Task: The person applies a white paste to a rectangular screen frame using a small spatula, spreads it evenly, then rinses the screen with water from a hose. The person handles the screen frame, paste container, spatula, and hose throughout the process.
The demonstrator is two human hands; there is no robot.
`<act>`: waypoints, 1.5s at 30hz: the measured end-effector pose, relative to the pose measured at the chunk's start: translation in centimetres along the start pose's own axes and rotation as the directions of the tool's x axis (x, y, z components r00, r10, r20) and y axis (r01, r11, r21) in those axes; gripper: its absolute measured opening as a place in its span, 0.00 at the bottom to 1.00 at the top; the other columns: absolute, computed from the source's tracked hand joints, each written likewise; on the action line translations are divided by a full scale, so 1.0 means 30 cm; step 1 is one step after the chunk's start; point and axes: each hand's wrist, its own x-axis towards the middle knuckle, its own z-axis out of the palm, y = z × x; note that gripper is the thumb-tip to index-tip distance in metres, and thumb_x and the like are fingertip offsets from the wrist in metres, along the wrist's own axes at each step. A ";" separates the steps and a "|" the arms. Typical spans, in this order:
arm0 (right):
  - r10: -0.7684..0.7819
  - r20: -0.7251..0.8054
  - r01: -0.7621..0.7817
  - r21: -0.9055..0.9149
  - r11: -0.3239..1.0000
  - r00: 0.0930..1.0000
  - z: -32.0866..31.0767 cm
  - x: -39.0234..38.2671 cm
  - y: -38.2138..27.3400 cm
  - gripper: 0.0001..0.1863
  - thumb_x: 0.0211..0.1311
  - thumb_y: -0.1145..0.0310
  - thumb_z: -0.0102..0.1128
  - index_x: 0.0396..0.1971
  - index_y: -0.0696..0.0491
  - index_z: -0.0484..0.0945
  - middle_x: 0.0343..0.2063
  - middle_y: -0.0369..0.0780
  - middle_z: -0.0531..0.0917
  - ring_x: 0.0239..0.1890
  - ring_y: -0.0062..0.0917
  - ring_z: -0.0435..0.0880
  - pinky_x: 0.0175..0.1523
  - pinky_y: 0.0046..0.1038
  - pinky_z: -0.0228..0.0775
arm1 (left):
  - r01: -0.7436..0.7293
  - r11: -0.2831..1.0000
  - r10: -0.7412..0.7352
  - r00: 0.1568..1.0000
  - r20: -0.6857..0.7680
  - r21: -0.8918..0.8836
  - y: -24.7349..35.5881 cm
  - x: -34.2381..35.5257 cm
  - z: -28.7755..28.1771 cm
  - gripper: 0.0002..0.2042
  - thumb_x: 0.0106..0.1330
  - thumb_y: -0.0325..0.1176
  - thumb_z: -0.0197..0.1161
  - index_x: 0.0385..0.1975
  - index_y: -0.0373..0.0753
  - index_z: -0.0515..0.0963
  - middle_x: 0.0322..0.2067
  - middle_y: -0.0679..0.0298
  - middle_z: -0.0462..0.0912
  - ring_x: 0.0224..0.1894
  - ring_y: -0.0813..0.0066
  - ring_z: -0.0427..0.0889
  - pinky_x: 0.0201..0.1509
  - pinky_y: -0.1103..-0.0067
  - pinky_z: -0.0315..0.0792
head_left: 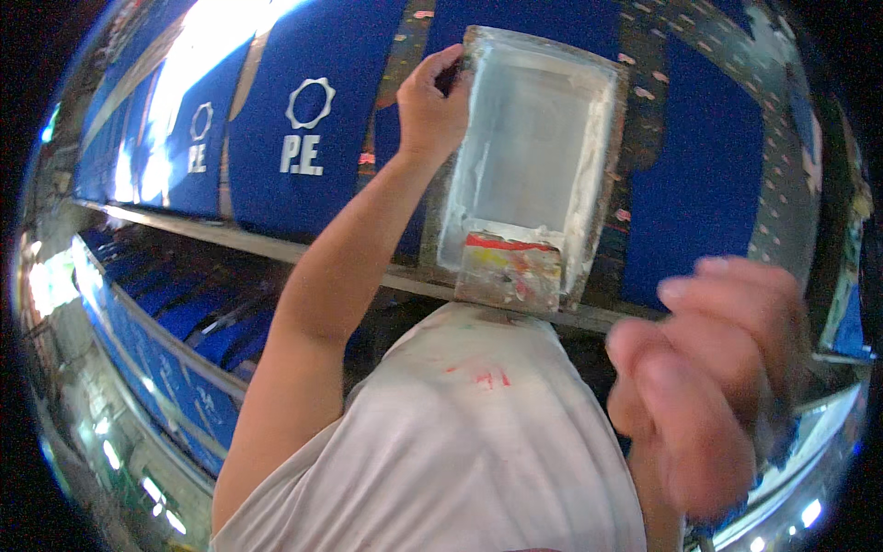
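Your left hand (432,110) has its fingers closed on the left edge of the frame (614,152), near the far corner. Your right hand (713,377) is raised close to the camera, to the right of the frame, fingers curled and blurred; you cannot tell whether anything is in it. The frame lies in front of you, its long sides running away from you, with a pale panel (529,152) inside its rim. At its near end sits a small board (510,276) smeared with red and yellow. Blue cloth pieces (313,175) lie to either side, those on the left bearing white prints. A long rail (248,241) runs along the near side, just beyond your white shirt (497,432), which has red marks.
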 end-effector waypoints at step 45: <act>0.541 0.079 -0.547 0.116 0.829 0.837 0.518 0.110 0.808 0.25 0.89 0.55 0.55 0.72 0.54 0.82 0.67 0.48 0.87 0.70 0.38 0.85 0.77 0.37 0.72 | -0.141 0.977 0.158 0.983 0.095 -0.161 0.064 -0.406 -0.260 0.23 0.51 0.16 0.73 0.49 0.41 0.91 0.70 0.44 0.81 0.68 0.50 0.81 0.72 0.62 0.73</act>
